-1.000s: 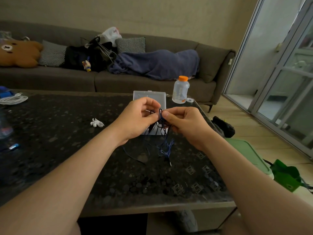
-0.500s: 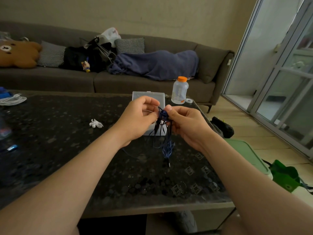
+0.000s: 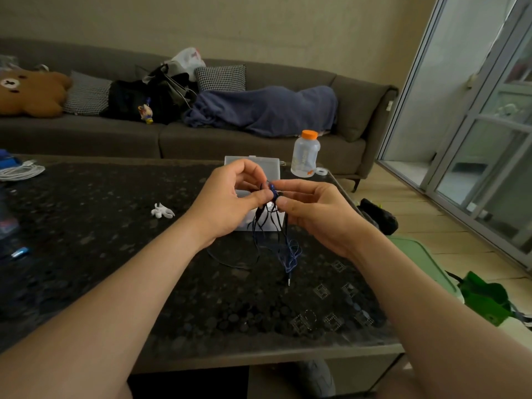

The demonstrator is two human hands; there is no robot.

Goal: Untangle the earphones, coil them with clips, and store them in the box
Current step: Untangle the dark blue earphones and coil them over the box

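Now a blue bud of the earphones (image 3: 272, 193) shows at the fingertips, where a second ago only dark cord did; untangling looks barely begun. Left hand (image 3: 230, 203) and right hand (image 3: 313, 214) both pinch it, just before the box (image 3: 253, 165). Cords hang lengthwise downward, plug (image 3: 288, 280) pointing at the table (image 3: 115, 254)

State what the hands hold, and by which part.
Both the left hand and right hand pinch the tangled dark blue earphones at their top, near an earbud.
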